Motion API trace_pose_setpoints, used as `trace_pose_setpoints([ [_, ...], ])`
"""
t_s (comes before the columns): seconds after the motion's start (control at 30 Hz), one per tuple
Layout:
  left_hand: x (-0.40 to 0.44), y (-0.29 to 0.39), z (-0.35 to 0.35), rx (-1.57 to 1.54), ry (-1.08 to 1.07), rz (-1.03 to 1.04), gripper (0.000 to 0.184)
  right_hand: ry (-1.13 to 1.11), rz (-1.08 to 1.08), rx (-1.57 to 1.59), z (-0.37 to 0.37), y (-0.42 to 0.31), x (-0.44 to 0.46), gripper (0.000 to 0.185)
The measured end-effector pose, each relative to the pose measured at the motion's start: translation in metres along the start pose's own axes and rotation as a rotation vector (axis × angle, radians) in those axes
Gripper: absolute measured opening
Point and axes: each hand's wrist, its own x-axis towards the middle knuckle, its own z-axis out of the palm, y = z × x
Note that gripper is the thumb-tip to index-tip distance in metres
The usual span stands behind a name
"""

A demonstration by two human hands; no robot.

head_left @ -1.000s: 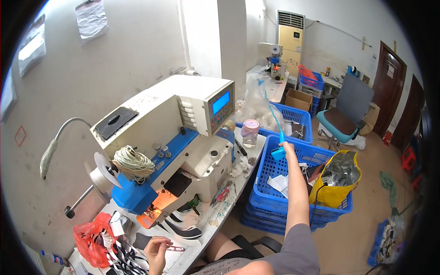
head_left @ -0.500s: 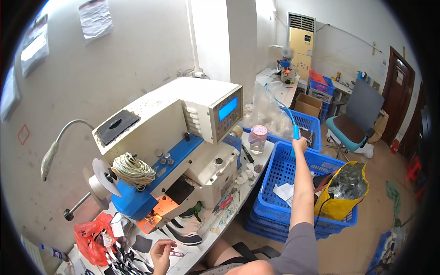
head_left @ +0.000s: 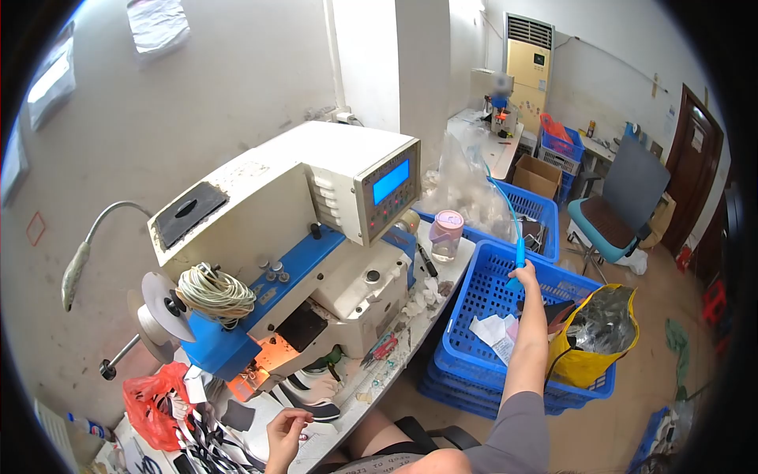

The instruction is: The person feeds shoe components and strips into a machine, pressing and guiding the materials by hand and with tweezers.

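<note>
My right hand [head_left: 523, 274] is closed round the blue handle of a long thin blue tool [head_left: 520, 251], held over the blue crate [head_left: 482, 292]. The tool's thin end curves up and back toward a clear plastic bag [head_left: 458, 189]. Low in the view, my left hand [head_left: 290, 426] hovers at the table edge with fingers curled and thumb near the fingertips; whether something small is between them is hidden. Beside it lie striped shoe-like pieces [head_left: 316, 395] under the sewing machine [head_left: 347, 284] and a dark grey patch [head_left: 238, 415].
A jar with a pink lid [head_left: 447, 235] stands on the table [head_left: 442, 276] near the crates. A yellow bag [head_left: 584, 347] sits in the blue crate. Left are a red plastic bag [head_left: 154, 403] and black-and-white straps [head_left: 209, 434]. An office chair [head_left: 620, 197] stands behind.
My right hand has moved down and right with the blue tool, over the crate. The view has shifted slightly. My left hand stays low by the table edge.
</note>
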Motion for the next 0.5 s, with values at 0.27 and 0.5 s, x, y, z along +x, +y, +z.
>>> trace_pose_setpoints([
  [0.27,0.003,0.002,0.012,0.024,-0.050,-0.081,0.013,-0.131,0.010,0.169,0.014,-0.006,-0.006,0.091],
  [0.5,0.006,-0.002,0.023,-0.015,-0.116,-0.069,0.011,-0.158,0.022,0.248,0.016,-0.006,-0.012,0.094],
])
